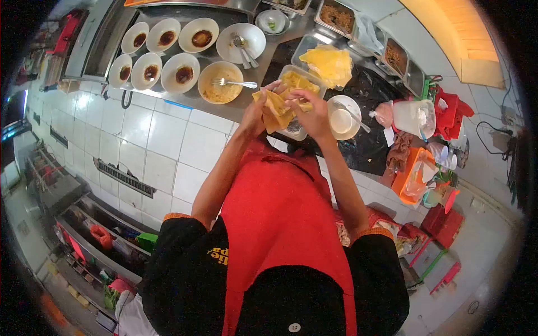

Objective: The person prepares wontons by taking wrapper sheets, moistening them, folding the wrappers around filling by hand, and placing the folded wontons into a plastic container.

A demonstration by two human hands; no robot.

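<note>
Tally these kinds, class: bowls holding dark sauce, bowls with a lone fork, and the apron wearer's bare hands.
Bowls with dark sauce: 6
Bowl with a lone fork: 1
Left hand and right hand, both at the yellow sheet: 2
Total: 9

The wrapper is a deep golden yellow, the pile of sheets a paler, lemony one. White bowls show dark brown sauce. Plain red covers the apron; the shirt is black, with orange cuffs and yellow lettering (a cream button dots the black too). White tiles form a grid of darker lines, the plastic is black, and the basket bright orange.
</note>
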